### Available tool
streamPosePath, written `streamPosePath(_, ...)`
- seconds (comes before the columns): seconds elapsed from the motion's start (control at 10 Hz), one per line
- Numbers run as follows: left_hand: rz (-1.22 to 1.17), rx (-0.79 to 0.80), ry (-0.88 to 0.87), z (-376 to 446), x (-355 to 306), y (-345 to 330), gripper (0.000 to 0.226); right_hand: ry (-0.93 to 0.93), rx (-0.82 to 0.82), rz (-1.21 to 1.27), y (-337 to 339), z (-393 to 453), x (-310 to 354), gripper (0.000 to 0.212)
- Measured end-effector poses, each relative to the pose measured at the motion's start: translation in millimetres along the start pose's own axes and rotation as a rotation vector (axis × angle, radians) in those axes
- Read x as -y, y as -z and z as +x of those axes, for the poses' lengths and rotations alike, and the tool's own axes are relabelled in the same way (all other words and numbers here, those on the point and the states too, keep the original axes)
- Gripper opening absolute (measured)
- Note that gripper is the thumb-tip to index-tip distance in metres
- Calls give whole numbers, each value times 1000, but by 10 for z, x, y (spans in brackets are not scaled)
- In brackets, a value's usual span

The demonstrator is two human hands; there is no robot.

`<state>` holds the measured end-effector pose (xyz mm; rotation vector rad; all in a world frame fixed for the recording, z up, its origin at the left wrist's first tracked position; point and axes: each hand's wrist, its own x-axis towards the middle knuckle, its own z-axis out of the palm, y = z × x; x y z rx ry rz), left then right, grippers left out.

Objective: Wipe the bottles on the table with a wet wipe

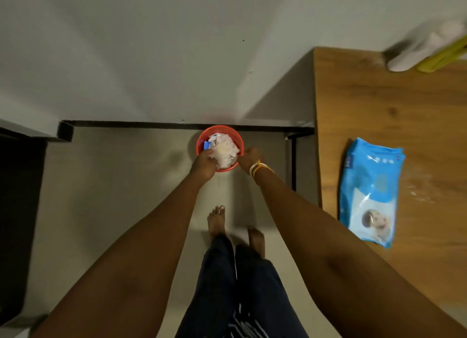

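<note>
A small red bin (201,142) stands on the floor by the wall, filled with crumpled white wipes (225,149). My left hand (204,164) reaches into its near left side, fingers curled down onto the wad of wipes. My right hand (250,156), with bangles at the wrist, has its fingers curled over the bin's right rim. On the wooden table (379,115) at the right lies a blue wet wipe pack (370,191). A white bottle (424,51) and a yellow-green bottle (444,56) lie blurred at the table's far right corner.
The table's black metal leg (293,158) stands just right of the bin. A dark piece of furniture (17,211) fills the left edge. My bare feet (216,220) stand on the pale floor below the bin.
</note>
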<state>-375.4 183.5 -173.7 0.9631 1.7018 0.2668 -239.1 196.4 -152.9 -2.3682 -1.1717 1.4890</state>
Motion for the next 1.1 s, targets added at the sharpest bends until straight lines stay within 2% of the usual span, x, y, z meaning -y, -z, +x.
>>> streamPosePath(0.1,-23,0,-28,-412,-141,34,39,25,-33,41,197,-323,-19,19)
streamPosePath(0.4,110,-141,-72,-1655,-520,-331,42,214,-16,-60,967,-1271,-271,41)
streamPosePath(0.6,62,-287,-166,-2525,-742,-793,40,361,-15,-107,1484,-1880,-774,32)
streamPosePath(0.7,93,-324,-212,-2957,-834,-977,40,392,-20,-134,1803,-2193,-996,34)
streamPosePath(0.9,133,-348,-299,-3576,-1082,-1457,41,400,-43,-126,2194,-2578,-1451,42)
streamPosePath(1.1,219,-333,-416,-4024,-1210,-2159,43,443,-125,-120,2599,-2750,-2258,41)
